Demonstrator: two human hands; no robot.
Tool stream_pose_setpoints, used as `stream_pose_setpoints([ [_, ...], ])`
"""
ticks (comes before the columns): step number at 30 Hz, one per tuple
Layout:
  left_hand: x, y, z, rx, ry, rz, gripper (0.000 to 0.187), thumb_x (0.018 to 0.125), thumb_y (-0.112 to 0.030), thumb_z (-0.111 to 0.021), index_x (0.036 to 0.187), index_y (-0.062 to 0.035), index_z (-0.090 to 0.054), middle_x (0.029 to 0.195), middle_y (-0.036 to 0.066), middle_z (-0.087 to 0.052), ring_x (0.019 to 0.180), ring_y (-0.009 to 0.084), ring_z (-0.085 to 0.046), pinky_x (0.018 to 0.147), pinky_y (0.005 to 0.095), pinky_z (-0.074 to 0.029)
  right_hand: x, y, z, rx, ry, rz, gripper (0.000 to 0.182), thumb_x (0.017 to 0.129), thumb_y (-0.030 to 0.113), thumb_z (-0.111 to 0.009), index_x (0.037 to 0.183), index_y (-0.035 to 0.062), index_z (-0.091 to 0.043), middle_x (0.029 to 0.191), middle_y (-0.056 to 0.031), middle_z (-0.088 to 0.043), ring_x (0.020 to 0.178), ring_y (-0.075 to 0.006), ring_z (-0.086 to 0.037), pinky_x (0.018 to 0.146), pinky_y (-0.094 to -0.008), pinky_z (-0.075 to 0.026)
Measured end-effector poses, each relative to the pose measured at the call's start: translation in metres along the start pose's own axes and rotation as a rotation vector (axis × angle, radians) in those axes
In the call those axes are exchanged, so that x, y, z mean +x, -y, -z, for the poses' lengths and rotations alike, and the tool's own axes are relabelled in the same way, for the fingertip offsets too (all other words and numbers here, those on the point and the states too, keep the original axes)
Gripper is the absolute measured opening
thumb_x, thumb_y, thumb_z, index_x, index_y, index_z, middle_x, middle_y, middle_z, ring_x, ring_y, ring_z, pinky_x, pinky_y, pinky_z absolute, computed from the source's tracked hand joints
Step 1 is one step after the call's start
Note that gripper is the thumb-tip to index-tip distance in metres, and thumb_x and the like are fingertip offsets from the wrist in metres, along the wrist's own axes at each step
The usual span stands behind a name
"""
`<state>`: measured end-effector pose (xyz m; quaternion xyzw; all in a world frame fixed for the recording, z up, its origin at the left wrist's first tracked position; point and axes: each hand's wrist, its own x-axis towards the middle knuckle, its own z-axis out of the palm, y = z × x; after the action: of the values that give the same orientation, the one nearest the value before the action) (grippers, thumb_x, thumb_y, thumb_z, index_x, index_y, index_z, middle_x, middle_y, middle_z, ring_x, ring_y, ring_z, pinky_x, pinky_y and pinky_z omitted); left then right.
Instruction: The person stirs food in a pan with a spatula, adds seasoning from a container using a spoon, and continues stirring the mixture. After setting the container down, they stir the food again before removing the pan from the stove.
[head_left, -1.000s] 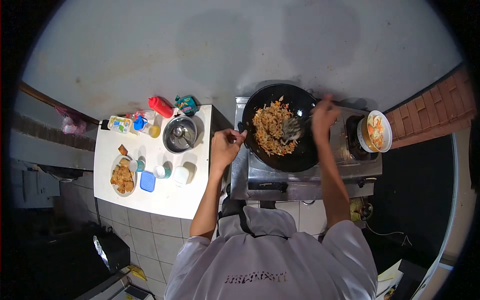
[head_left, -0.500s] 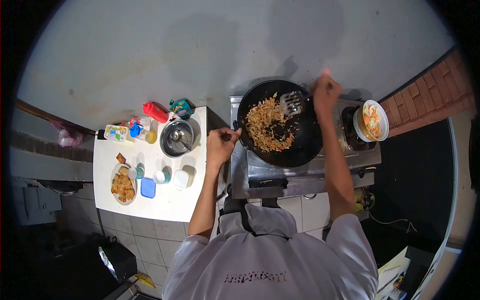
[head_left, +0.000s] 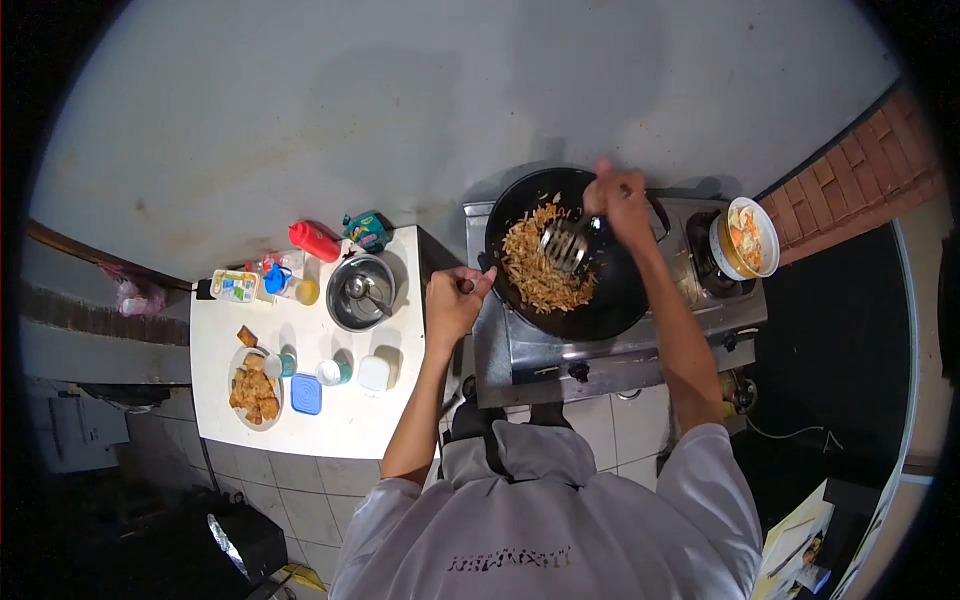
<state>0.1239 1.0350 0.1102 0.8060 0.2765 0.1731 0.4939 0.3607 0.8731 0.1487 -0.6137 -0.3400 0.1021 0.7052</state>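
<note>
A black wok (head_left: 625, 295) sits on the stove, with fried rice (head_left: 540, 285) flecked with orange bits heaped in its left half. My left hand (head_left: 456, 302) is closed at the wok's left side, its fingers pinching the small handle (head_left: 486, 264). Over the right part of the wok, my right hand (head_left: 618, 205) is wrapped around the grip of a slotted spatula (head_left: 566, 246). The spatula's metal head rests in the rice; most of its grip is hidden by my fingers.
Right of the wok, a bowl of shredded vegetables (head_left: 750, 238) stands on the other burner. On the white table (head_left: 320, 435) are a steel bowl with a ladle (head_left: 360, 292), a plate of fried food (head_left: 255, 390), a red squeeze bottle (head_left: 314, 240) and several small containers. A wall runs behind.
My right hand has moved left over the wok, bringing the spatula head down and left into the rice. My left hand stays at the handle. The view has shifted slightly.
</note>
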Motion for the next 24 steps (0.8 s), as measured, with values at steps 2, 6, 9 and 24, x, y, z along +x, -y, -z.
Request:
stream_pose_setpoints([
  [2, 0.001, -0.003, 0.003, -0.008, 0.032, 0.013, 0.029, 0.079, -0.022, -0.075, 0.07, 0.0039, -0.065, 0.05, 0.004, -0.046, 0.048, 0.0103, -0.04, 0.047, 0.0294, -0.036, 0.006, 0.027, -0.002, -0.115, -0.146, 0.066, 0.063, 0.098, 0.041, -0.047, 0.048, 0.0023, -0.045, 0.048, -0.0004, -0.044, 0.046, -0.0098, -0.04, 0.047, -0.0302, -0.034],
  [6, 0.006, -0.006, 0.005, 0.001, 0.074, 0.017, 0.029, 0.079, -0.022, -0.075, 0.069, 0.0037, -0.065, 0.05, 0.003, -0.046, 0.049, 0.0102, -0.041, 0.047, 0.0291, -0.036, -0.006, -0.008, -0.009, -0.2, 0.13, -0.022, 0.061, 0.099, 0.038, -0.046, 0.049, 0.0036, -0.04, 0.048, 0.0007, -0.044, 0.048, -0.0086, -0.039, 0.049, -0.0305, -0.034],
  [9, 0.001, -0.002, 0.004, 0.012, 0.049, -0.007, 0.029, 0.079, -0.022, -0.075, 0.069, 0.0037, -0.066, 0.05, 0.003, -0.046, 0.048, 0.0097, -0.04, 0.047, 0.0285, -0.035, -0.019, 0.027, -0.02, -0.184, -0.093, 0.163, 0.056, 0.099, 0.03, -0.047, 0.051, 0.0027, -0.039, 0.049, 0.0006, -0.042, 0.048, -0.0081, -0.037, 0.047, -0.0309, -0.031],
  [24, 0.004, 0.007, 0.002, -0.072, 0.152, 0.008, 0.03, 0.078, -0.021, -0.075, 0.068, 0.0044, -0.064, 0.051, 0.001, -0.044, 0.048, 0.0074, -0.038, 0.045, 0.0266, -0.032, -0.049, 0.048, -0.021, -0.26, -0.921, -0.093, 0.059, 0.099, 0.034, -0.046, 0.05, 0.0016, -0.034, 0.045, -0.0002, -0.037, 0.046, -0.0103, -0.034, 0.044, -0.0338, -0.026],
])
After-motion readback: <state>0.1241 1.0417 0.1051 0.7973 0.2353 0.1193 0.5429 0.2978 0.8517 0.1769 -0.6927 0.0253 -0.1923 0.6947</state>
